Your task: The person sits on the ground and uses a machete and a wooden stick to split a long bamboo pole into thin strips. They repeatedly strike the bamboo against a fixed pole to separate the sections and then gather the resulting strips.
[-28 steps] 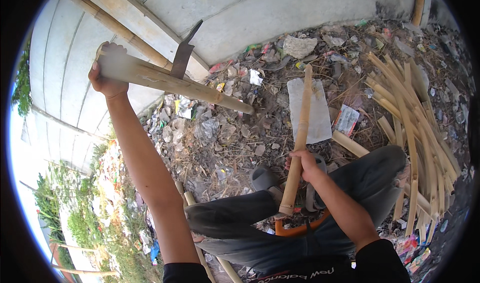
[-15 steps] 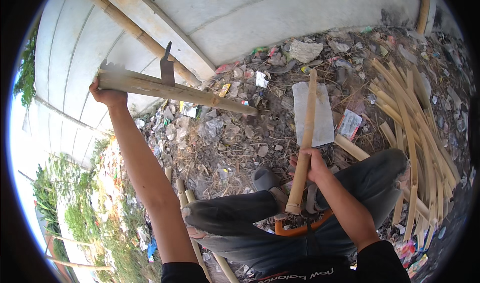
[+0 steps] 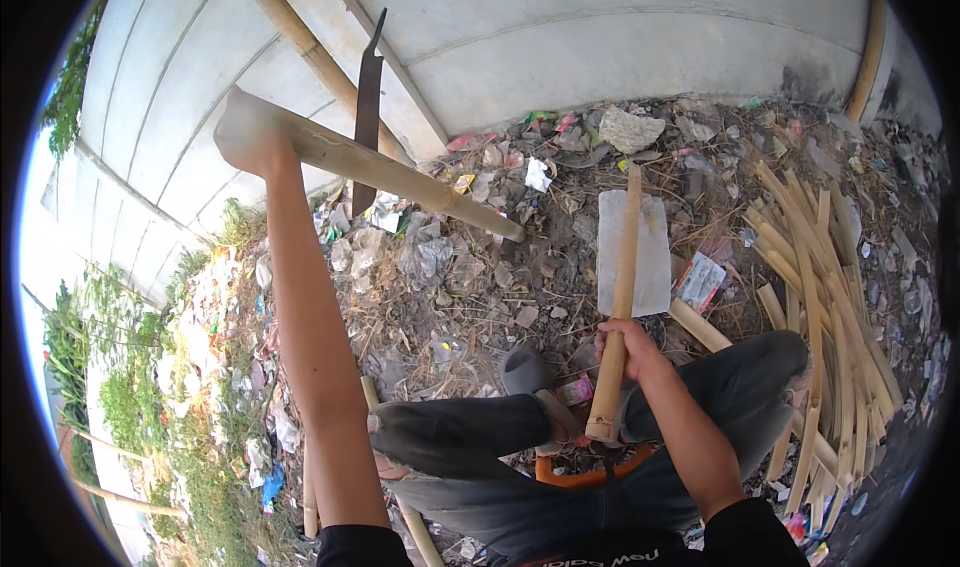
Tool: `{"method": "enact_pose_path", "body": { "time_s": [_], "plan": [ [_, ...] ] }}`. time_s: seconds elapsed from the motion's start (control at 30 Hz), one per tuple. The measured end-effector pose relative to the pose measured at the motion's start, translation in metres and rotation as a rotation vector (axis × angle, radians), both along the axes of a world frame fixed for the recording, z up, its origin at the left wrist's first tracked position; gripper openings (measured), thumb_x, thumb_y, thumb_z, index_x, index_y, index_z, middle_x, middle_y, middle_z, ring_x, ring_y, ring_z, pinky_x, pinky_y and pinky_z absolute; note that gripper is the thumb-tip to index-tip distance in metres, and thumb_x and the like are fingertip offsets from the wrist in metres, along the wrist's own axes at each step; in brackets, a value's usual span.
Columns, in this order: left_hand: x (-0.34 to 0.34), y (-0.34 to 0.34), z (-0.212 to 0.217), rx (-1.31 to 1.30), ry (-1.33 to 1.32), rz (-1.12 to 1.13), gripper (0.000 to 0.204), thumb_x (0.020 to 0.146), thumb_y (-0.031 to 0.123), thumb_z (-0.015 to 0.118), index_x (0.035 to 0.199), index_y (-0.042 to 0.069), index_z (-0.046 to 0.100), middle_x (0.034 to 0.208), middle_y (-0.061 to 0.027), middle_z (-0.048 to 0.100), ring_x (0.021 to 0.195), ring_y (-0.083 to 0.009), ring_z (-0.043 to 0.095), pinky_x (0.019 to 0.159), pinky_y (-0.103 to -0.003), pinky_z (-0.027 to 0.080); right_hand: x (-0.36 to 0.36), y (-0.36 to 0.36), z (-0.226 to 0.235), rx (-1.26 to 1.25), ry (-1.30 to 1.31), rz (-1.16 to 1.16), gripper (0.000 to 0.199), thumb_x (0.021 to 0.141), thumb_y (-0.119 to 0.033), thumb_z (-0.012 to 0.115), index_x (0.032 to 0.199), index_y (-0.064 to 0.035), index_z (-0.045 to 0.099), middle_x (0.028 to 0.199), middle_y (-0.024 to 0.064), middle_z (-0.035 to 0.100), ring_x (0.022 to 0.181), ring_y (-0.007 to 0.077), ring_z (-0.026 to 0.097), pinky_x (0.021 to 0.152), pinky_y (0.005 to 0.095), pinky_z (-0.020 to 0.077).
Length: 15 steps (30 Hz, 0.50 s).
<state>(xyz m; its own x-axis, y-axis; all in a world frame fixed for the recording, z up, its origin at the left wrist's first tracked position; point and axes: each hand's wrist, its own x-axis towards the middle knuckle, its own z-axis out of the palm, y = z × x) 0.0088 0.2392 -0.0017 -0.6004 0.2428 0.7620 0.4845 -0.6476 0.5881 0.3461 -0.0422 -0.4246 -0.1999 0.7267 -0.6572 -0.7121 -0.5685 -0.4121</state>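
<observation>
At the upper left my left hand, somewhat blurred, is closed round the raised end of a thick bamboo pole. The pole slants down to the right, its far end on the littered ground. A dark machete blade with a thin tang crosses the pole and shows above and below it; whether it is wedged in the split bamboo I cannot tell. Between my knees, my right hand is wrapped round a thinner bamboo stick, held upright over a pale flat slab.
To the right lies a pile of split bamboo strips. Another bamboo piece lies by my right knee. Litter and dry leaves cover the ground up to the concrete wall. Under me is an orange seat edge.
My left hand has moved right and slightly down, with the pole's raised end. More of the machete blade shows, now also below the pole. My right hand's fingers have closed round the thinner stick.
</observation>
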Motion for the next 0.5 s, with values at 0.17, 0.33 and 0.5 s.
{"method": "enact_pose_path", "body": {
  "time_s": [0.17,0.33,0.5],
  "plan": [
    [0.077,-0.007,0.013,0.033,0.089,-0.050,0.066,0.086,0.053,0.077,0.106,-0.007,0.057,0.096,-0.0193,0.069,0.090,-0.0281,0.068,0.083,-0.038,0.054,-0.013,0.003,-0.002,0.011,-0.362,-0.087,0.015,0.086,-0.012,0.067,0.089,-0.0014,0.058,0.070,0.0091,0.059,0.052,0.0230,0.059,0.052,0.0412,0.0536],
    [0.101,0.018,0.018,-0.011,0.107,-0.066,0.072,0.086,0.058,0.074,0.110,-0.008,0.060,0.098,-0.0198,0.070,0.096,-0.0321,0.069,0.088,-0.041,0.053,0.010,0.014,0.168,0.375,-0.592,-0.375,0.034,0.095,-0.032,0.066,0.095,0.0002,0.055,0.065,0.0082,0.056,0.049,0.0199,0.059,0.045,0.0361,0.0517],
    [0.113,0.022,0.020,-0.059,0.089,-0.122,0.074,0.086,0.059,0.073,0.113,-0.008,0.059,0.101,-0.0212,0.070,0.097,-0.0325,0.071,0.088,-0.041,0.054,0.047,0.024,0.378,0.994,-0.855,-0.788,0.059,0.103,-0.061,0.041,0.101,-0.0042,0.055,0.072,0.0099,0.055,0.055,0.0190,0.054,0.053,0.0335,0.0467]
  ]
}}
